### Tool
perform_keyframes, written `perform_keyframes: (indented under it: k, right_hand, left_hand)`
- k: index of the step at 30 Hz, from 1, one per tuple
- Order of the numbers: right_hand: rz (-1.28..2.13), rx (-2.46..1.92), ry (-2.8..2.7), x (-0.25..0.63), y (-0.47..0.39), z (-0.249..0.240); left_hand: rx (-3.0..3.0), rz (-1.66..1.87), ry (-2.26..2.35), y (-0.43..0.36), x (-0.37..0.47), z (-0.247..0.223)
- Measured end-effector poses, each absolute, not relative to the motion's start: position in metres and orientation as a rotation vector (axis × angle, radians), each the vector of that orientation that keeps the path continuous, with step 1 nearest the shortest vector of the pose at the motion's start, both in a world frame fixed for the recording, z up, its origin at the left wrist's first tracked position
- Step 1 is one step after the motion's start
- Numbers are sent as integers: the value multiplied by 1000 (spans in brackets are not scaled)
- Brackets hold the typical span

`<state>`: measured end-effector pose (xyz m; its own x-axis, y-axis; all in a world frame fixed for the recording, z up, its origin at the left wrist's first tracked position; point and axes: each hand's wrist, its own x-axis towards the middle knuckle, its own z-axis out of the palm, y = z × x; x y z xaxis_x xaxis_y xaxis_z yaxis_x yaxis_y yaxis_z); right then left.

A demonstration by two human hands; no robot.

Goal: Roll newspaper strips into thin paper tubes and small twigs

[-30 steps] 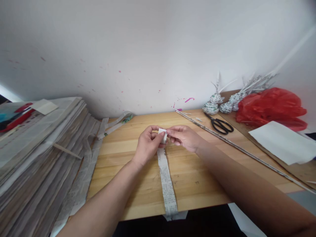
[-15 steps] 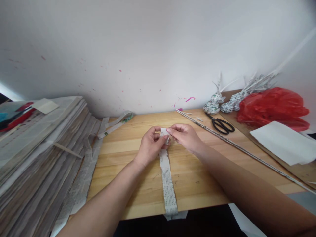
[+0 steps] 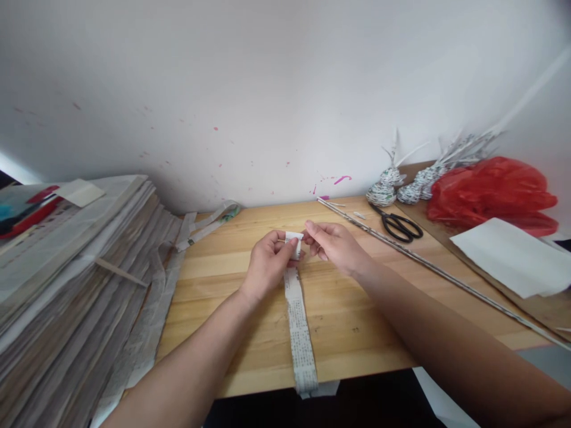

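A long newspaper strip (image 3: pixel 300 333) runs up the middle of the wooden table, its lower end hanging over the front edge. My left hand (image 3: pixel 270 258) is closed on the strip's upper end, thumb in front and fingers behind, lifting that end off the tabletop. At the top right corner of the strip, my right hand (image 3: pixel 334 245) is pinched with its thumb and index finger at the paper's edge. Its other fingers are curled in. The exact contact at that corner is too small to make out fully.
A tall stack of newspapers (image 3: pixel 111 285) stands at left, loose strips beside it. Black scissors (image 3: pixel 404 227) and long thin paper rods (image 3: pixel 401 249) lie to the right. Beyond are woven paper pieces (image 3: pixel 381 189), a red plastic bag (image 3: pixel 491 196) and a white sheet (image 3: pixel 513 255).
The strip's top end now looks folded or curled over to the right, shorter above my left thumb. My right thumb has lifted slightly off the paper. The lower strip shifted slightly left.
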<state>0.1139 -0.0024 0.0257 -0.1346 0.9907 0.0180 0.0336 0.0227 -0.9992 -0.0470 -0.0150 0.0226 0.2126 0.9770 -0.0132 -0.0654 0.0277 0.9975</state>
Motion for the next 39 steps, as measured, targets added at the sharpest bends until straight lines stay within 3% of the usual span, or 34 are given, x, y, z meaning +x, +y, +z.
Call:
perform_keyframes:
  k: [4, 13, 22, 39]
  right_hand:
    - [1449, -1124, -1300, 117, -3, 28]
    - [1431, -1082, -1360, 112, -5, 26]
    - [1638, -994, -1271, 117, -3, 27]
    - [1475, -1109, -1289, 112, -4, 26]
  left_hand:
    - [1226, 1099, 1032, -14, -48, 25]
    - [1255, 1098, 1022, -14, -47, 25]
    - [1242, 1100, 998, -15, -49, 26]
    - [1346, 1092, 1012, -18, -48, 24]
